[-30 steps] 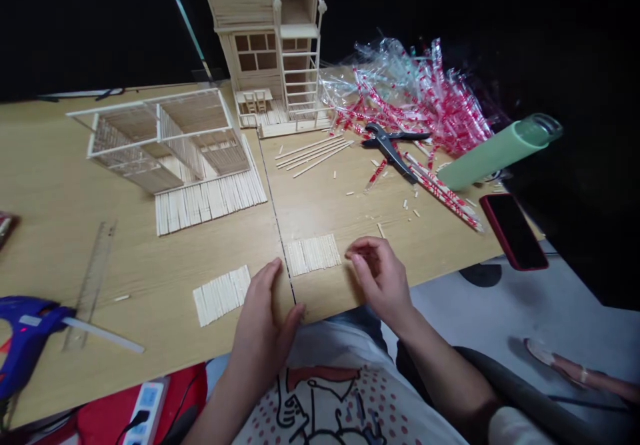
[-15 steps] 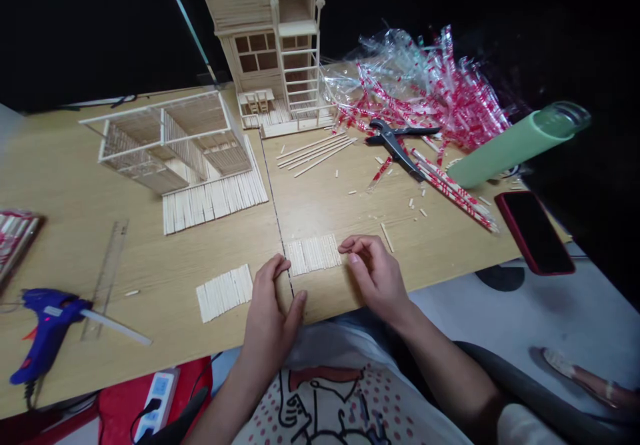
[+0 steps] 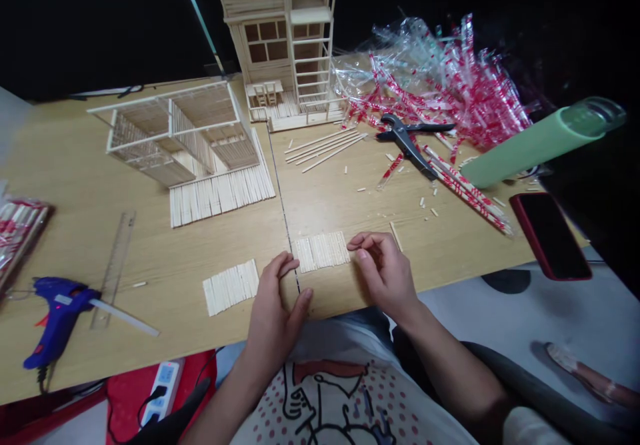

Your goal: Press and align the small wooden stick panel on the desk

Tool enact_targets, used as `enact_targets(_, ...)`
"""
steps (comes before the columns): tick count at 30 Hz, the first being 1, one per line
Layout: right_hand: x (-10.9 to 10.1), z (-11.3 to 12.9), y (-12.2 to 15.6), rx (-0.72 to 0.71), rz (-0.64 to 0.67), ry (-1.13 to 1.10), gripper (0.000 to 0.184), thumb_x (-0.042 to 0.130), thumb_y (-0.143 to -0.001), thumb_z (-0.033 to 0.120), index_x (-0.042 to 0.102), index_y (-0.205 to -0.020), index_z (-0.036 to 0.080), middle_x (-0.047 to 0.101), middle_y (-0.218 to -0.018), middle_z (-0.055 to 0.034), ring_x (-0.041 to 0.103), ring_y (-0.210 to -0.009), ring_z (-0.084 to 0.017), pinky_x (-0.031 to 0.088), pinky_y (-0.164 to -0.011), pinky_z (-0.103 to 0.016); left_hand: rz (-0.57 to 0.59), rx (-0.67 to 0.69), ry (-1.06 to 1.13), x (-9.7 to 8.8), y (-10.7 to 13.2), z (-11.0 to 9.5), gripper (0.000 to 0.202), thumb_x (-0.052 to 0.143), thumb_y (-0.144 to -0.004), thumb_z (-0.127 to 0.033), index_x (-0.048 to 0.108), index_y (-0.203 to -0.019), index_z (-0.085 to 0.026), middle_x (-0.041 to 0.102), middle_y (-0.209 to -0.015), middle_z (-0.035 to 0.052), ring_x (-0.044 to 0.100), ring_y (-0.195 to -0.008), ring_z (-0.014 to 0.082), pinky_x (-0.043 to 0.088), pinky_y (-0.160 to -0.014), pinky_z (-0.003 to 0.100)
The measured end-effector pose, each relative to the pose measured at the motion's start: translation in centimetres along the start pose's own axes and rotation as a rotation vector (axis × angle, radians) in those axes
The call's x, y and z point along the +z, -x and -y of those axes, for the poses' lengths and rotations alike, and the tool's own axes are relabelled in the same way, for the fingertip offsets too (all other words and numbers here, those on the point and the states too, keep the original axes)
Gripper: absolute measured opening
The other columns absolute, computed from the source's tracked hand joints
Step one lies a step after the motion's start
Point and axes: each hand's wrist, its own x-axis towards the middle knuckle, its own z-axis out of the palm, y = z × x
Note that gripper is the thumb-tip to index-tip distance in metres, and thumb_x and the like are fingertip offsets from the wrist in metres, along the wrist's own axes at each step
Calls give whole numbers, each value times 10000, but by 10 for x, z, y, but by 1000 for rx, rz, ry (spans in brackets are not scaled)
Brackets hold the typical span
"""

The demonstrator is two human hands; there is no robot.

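Near front edge of tabletop (image 3: 345,296), left hand (image 3: 274,304) half-open, empty; right hand (image 3: 391,277) curled narrow, contents unclear; either bumping panel (image 3: 323,252) could skew it.

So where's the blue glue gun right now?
In the head view, the blue glue gun lies at lower left, near the front edge of the table, just left of the clear ruler and well left of the person's left hand.

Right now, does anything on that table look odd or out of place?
Yes: the red-cased phone juts past the front right edge of the table, so its perch looks precarious. Crumpled plastic wrappers are heaped farther back, and short stick offcuts lie scattered near the pliers, like untidy leftovers.
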Motion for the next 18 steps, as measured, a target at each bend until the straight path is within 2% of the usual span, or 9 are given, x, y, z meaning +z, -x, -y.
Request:
enact_targets(4,1,-1,-1,9,-30,-10,60,515,-980,235,483,-1031,239,619,-1064,-73,648,-983,-209,520,-898,-428,-14,12,-15,0,0,1,582,630,-925,-271,353,-1437,-246,565,-1363,133,499,-1327,269,401,-1134,531)
enact_targets(9,2,0,-2,-1,-12,26,71,530,-973,234,491,-1031,241,626,-1054,-70,646,-988,-212,516,-899,-432,22,9,-20,1,0,1,591,629,-924,-262,347,-1443,-258,560,-1381,123,503,-1329,265,406,-1136,530)
enact_targets(18,3,-2,-2,11,-15,18,105,551,-964,240,495,-1052,248,632,-1052,-69,649,-984,-217,521,-908,-445,12,23,-38,0,-1,-2,557,650,-898,-238,413,-1402,-223,532,-1395,129,487,-1329,266,415,-1132,513)
